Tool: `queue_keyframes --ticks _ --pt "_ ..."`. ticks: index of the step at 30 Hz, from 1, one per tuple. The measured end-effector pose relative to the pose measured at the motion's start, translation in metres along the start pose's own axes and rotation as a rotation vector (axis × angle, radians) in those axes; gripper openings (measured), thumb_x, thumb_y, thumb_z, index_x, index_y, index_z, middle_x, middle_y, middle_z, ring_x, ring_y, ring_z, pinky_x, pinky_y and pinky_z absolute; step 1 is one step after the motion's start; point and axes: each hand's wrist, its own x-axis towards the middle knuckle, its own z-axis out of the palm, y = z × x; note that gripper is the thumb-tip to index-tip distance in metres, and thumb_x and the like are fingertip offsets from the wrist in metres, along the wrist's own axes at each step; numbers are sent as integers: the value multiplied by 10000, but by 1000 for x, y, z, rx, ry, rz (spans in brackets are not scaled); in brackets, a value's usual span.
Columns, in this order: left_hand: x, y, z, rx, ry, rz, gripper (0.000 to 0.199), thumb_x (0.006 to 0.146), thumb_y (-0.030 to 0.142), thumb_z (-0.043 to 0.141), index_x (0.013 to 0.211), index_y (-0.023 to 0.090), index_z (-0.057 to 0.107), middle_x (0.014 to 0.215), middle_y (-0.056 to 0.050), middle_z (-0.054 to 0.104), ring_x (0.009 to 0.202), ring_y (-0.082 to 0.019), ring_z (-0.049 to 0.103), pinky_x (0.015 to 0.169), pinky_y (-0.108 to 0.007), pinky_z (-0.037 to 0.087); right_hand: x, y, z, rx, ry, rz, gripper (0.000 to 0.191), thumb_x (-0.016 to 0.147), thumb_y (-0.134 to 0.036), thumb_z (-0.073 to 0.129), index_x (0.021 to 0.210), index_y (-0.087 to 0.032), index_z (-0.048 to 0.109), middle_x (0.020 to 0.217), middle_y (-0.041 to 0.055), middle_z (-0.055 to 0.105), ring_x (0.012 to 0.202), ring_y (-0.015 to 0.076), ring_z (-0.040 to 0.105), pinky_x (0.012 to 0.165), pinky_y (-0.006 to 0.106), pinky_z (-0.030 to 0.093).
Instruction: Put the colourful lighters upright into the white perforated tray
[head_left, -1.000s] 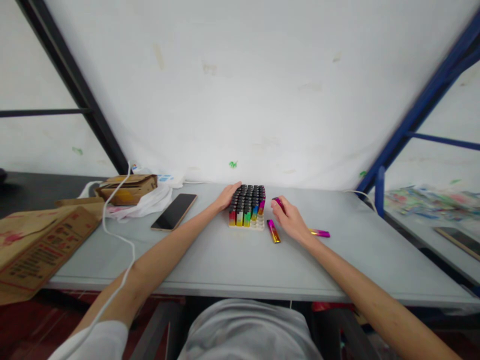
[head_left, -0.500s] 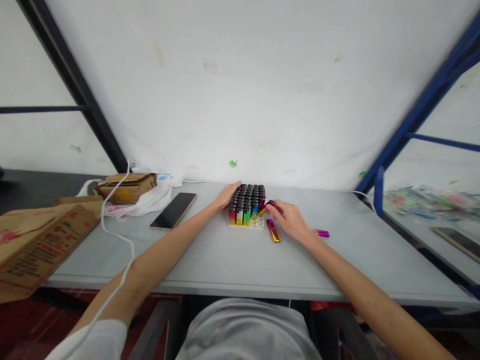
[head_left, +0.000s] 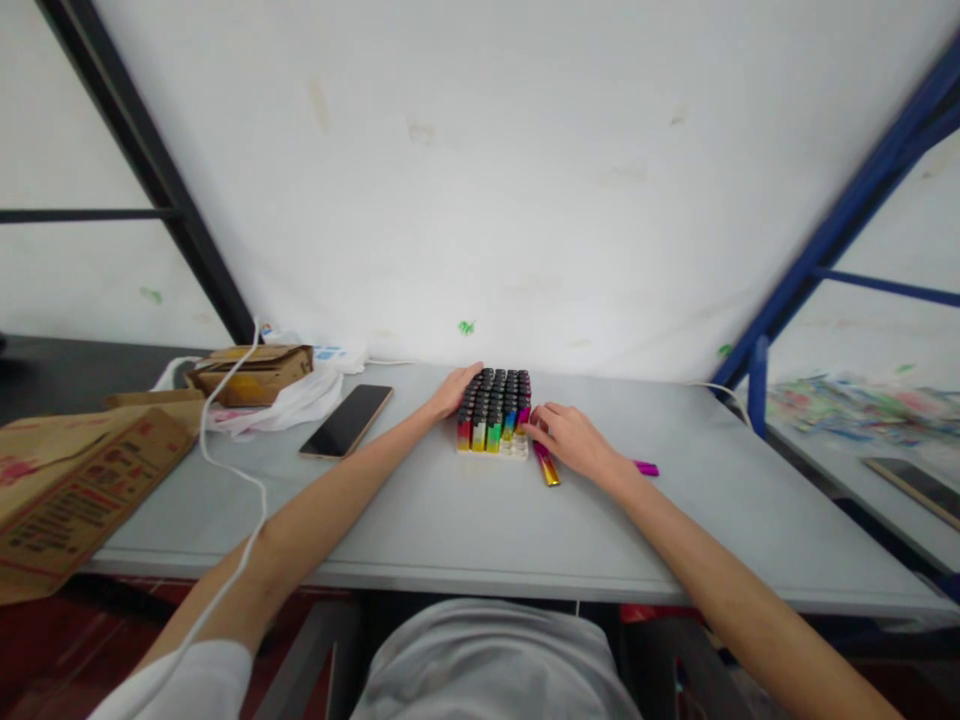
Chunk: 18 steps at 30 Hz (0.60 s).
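Note:
Rows of black-topped lighters (head_left: 491, 402) in several bright colours stand upright in a white tray (head_left: 486, 454); its front right corner shows bare slots. My left hand (head_left: 453, 391) is wrapped against the left side of the block, its fingertips reaching the back corner. At the right side, my right hand (head_left: 562, 433) has thumb and fingers curled together on a purple and yellow lighter (head_left: 524, 414) in the right-hand row. Partly under that hand, another purple and gold lighter (head_left: 550, 470) lies on the table. A purple lighter (head_left: 646, 468) lies beyond my right wrist.
A dark phone (head_left: 347, 421) lies left of my left hand. Further left are a small cardboard box (head_left: 259, 375), a white plastic bag (head_left: 300, 402) and a large brown carton (head_left: 90, 480). A white cable (head_left: 264, 500) hangs across my left arm. The wall (head_left: 525, 200) rises behind the table.
The lighter that was tilted in my right hand now stands in the tray's right-hand row. My right hand has shifted slightly left and covers part of the loose lighter. The left hand stayed put.

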Motion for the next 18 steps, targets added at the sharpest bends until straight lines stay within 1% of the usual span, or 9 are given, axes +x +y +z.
queue_keyframes --ticks 3,5,6,8,10,12,15,16,18 --pt "-1 1 0 -14 -5 12 596 882 686 399 749 164 656 797 -58 724 875 -256 620 914 -367 463 -8 21 -12 81 56 32 386 1076 -418 375 1018 -174 669 924 90 712 835 207 657 795 300 438" --pt "-2 3 0 -23 -4 3 599 874 690 407 741 162 654 785 -53 719 867 -255 619 910 -364 463 -17 41 -23 89 83 98 372 1068 -399 385 1027 -170 676 913 94 719 814 211 653 779 307 439" --pt "-3 4 0 -25 -5 -3 601 870 693 409 736 160 653 776 -52 716 859 -255 618 906 -365 463 -21 50 -29 92 74 125 351 1054 -398 416 1029 -169 681 906 93 723 795 213 650 767 312 442" --pt "-5 7 0 -31 -8 -11 602 866 694 411 727 159 649 758 -51 710 845 -252 615 902 -366 462 -29 66 -38 137 5 139 327 1014 -420 486 1000 -173 700 894 88 731 775 213 650 753 315 453" --pt "-6 9 0 -43 -8 -8 599 859 697 416 724 160 644 752 -52 707 842 -251 612 900 -366 463 -35 74 -43 229 -86 134 342 972 -473 542 968 -181 720 902 85 740 797 216 660 758 315 470" --pt "-6 10 1 -52 13 -3 598 847 704 422 732 161 646 773 -58 714 869 -254 611 907 -366 465 -38 76 -45 311 -153 153 378 940 -524 567 991 -186 728 908 84 748 812 220 670 762 316 486" --pt "-5 9 1 -41 30 2 603 839 711 422 728 164 649 802 -68 724 913 -263 611 925 -369 466 -43 77 -48 390 -235 187 458 881 -573 617 1113 -187 703 932 80 751 831 222 681 776 319 502" --pt "-5 8 1 -36 29 2 603 841 709 421 724 164 649 803 -69 724 915 -264 611 931 -371 465 -46 79 -50 413 -270 188 489 847 -587 650 1124 -186 696 958 83 750 860 226 683 795 321 505" --pt "-5 7 1 -35 23 -1 601 848 704 423 724 161 651 800 -70 725 904 -263 612 938 -374 463 -52 86 -52 449 -358 198 522 763 -601 725 1076 -184 701 1009 92 746 927 241 679 830 324 506"
